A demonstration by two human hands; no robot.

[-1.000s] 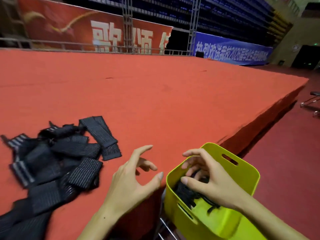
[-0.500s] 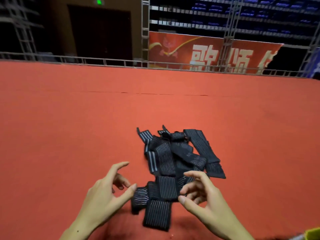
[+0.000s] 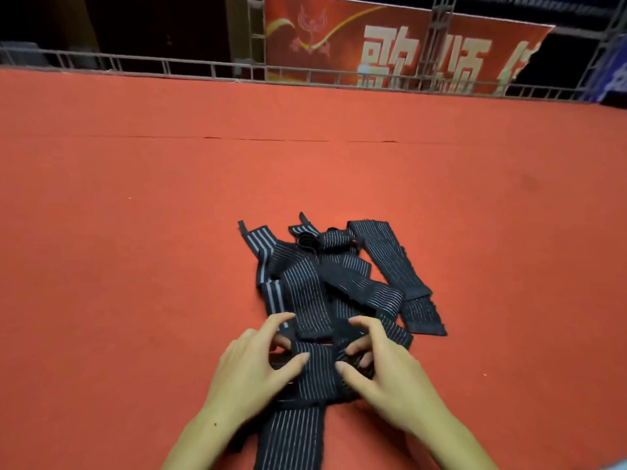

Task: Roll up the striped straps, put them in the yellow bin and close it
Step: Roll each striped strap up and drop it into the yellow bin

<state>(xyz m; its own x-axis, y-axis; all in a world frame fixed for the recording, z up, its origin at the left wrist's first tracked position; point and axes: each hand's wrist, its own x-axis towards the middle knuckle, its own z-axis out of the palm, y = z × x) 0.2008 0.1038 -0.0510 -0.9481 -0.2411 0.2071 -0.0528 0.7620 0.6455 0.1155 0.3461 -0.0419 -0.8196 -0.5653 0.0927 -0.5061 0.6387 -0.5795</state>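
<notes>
Straps [image 3: 334,283] piled on red carpet [image 3: 135,215], nearest one [image 3: 307,374] running lengthwise straight toward the body. Left hand [image 3: 251,374] and right hand [image 3: 383,378] equally close, fingers curled onto it from either side. Bin out of view.

Legible text: red banner [image 3: 390,45] behind the metal railing [image 3: 203,67] carries large pale Chinese characters. First reads 歌, second 颂; third is cut off by the banner's torn right edge. Blue banner [image 3: 614,79] at far right: lettering too blurred to read.
</notes>
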